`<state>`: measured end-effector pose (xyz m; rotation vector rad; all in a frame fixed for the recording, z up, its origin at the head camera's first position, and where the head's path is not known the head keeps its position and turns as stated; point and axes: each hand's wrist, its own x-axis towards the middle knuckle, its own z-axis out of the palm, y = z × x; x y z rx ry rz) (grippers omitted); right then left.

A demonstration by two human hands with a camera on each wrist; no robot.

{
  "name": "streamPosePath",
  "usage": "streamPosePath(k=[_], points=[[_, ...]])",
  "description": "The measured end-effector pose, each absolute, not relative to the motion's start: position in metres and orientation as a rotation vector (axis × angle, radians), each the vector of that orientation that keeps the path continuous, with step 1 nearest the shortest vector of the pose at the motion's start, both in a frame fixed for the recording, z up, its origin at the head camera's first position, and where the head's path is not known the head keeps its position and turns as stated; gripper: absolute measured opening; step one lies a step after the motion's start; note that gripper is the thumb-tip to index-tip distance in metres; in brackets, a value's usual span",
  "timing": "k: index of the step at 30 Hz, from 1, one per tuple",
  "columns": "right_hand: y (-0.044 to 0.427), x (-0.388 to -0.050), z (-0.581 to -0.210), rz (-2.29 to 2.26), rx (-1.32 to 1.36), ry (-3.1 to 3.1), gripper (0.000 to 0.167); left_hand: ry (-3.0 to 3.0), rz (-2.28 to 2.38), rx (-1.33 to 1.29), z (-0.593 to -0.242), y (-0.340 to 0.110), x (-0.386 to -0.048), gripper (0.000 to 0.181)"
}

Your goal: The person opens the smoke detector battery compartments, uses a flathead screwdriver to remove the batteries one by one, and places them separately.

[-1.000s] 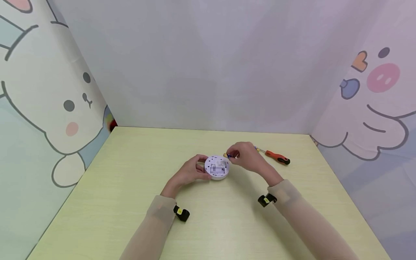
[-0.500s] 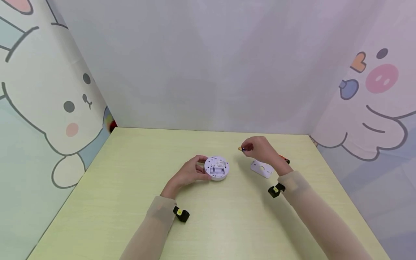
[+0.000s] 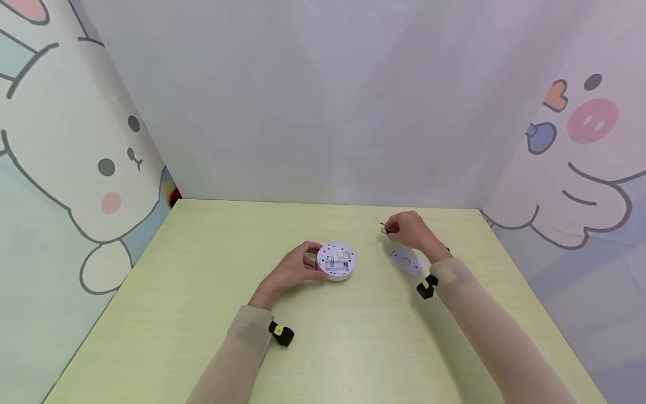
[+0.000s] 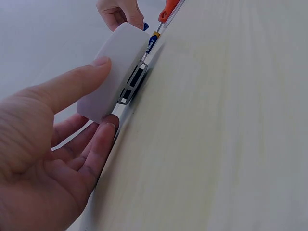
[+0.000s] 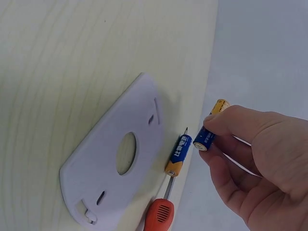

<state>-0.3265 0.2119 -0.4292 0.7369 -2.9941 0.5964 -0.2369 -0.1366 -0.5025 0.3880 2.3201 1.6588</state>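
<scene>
My left hand [image 3: 295,266] grips a round white smoke detector [image 3: 336,261] by its left side, thumb on one side and fingers on the other. An uncovered battery compartment faces up in the head view; whether a battery lies in it, I cannot tell. In the left wrist view the detector [image 4: 115,72] shows its smooth side wall and a dark slotted grille underneath. To the right, my right hand [image 3: 410,230] pinches a blue and yellow battery [image 5: 204,138] between thumb and fingers. A second such battery [image 5: 178,154] lies by the screwdriver's shaft, just below that hand.
A flat white mounting plate [image 5: 108,163] with an oval hole lies near my right hand. The orange-red screwdriver [image 5: 159,215] lies beyond it, mostly hidden by my arm in the head view. The pale wooden table [image 3: 176,314] ends at a back wall.
My right hand has moved from beside the detector to the right with the battery, over the screwdriver's tip. The mounting plate has come into view. My left hand and the detector stay put.
</scene>
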Motion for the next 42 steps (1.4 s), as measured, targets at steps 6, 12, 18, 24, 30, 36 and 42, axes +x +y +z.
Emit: streamPosePath(k=[6, 12, 18, 24, 30, 36, 42], points=[[0.213, -0.333, -0.437, 0.542, 0.687, -3.038, 0.019, 2.321, 1.654, 0.404, -0.502, -0.136, -0.237, 0.074], [0.214, -0.335, -0.444, 0.509, 0.641, -3.064, 0.018, 2.319, 1.653, 0.396, -0.501, -0.135, -0.237, 0.073], [0.213, -0.335, -0.448, 0.502, 0.646, -3.062, 0.014, 2.307, 1.667, 0.389, -0.502, -0.134, -0.237, 0.073], [0.213, -0.336, -0.450, 0.506, 0.638, -3.066, 0.013, 2.312, 1.670, 0.381, -0.501, -0.135, -0.236, 0.074], [0.213, -0.333, -0.447, 0.509, 0.623, -3.072, 0.015, 2.311, 1.671, 0.386, -0.501, -0.134, -0.235, 0.073], [0.214, -0.330, -0.434, 0.496, 0.650, -3.039, 0.015, 2.313, 1.662, 0.395, -0.502, -0.135, -0.236, 0.074], [0.219, -0.322, -0.419, 0.448, 0.706, -3.014, 0.025, 2.316, 1.664, 0.379, -0.503, -0.136, -0.237, 0.073]])
